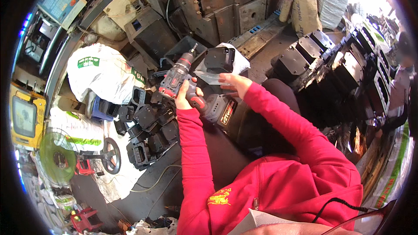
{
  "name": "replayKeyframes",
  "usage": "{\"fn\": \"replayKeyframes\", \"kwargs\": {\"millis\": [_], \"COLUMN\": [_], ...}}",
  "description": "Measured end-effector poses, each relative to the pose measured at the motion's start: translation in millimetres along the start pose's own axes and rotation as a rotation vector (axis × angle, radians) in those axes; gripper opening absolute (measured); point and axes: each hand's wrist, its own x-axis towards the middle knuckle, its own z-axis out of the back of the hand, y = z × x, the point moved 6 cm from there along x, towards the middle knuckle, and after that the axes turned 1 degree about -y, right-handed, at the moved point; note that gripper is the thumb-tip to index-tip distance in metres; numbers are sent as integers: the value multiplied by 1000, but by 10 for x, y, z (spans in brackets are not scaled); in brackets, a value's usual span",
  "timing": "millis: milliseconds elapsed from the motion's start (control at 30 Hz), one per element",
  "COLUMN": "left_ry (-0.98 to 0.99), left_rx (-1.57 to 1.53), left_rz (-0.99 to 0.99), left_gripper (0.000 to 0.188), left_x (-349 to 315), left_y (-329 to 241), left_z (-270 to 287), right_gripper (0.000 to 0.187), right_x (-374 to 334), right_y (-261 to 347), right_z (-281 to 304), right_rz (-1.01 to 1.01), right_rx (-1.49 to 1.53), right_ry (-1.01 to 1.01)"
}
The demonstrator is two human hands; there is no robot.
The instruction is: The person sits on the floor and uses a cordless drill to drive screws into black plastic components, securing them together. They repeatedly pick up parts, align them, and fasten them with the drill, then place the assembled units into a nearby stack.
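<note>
My left hand [183, 96] is closed around the grip of a grey and red cordless drill [174, 78]. Its chuck and bit point away from me, and the battery pack [220, 109] hangs toward my lap. To the right, my right hand [235, 84] is raised with its fingers stretched out and nothing visible in them. Just beyond that hand, a black plastic housing [219, 59] rests on white wrapping [241, 63]. A dark open bin [186, 48] stands behind the drill bit.
Several black housings [150, 119] lie piled at the left, near a white sack [98, 72]. More black housings [292, 63] are stacked at the right. Heavy metal blocks [217, 24] stand at the back. A green fan [57, 159] and a loose cable [152, 187] are at the lower left.
</note>
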Motion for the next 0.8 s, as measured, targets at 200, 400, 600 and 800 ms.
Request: {"fn": "replayKeyframes", "kwargs": {"millis": [200, 400, 600, 800], "left_ry": [470, 806, 974, 1194], "left_rx": [-362, -524, -36, -154], "left_rz": [-138, -251, -480, -421], "left_gripper": [54, 78, 60, 61], "left_x": [-719, -1475, -1935, -2091], "left_y": [-201, -780, -1092, -985], "left_z": [-647, -1402, -1736, -1904], "right_gripper": [66, 79, 75, 74], "right_x": [-1547, -2557, -2900, -3026], "right_y": [529, 1075, 1170, 1067], "right_z": [-304, -824, -901, -668], "right_rz": [756, 1147, 1320, 1367], "right_rx": [-415, -734, -687, -582], "right_ry": [182, 209, 153, 210]}}
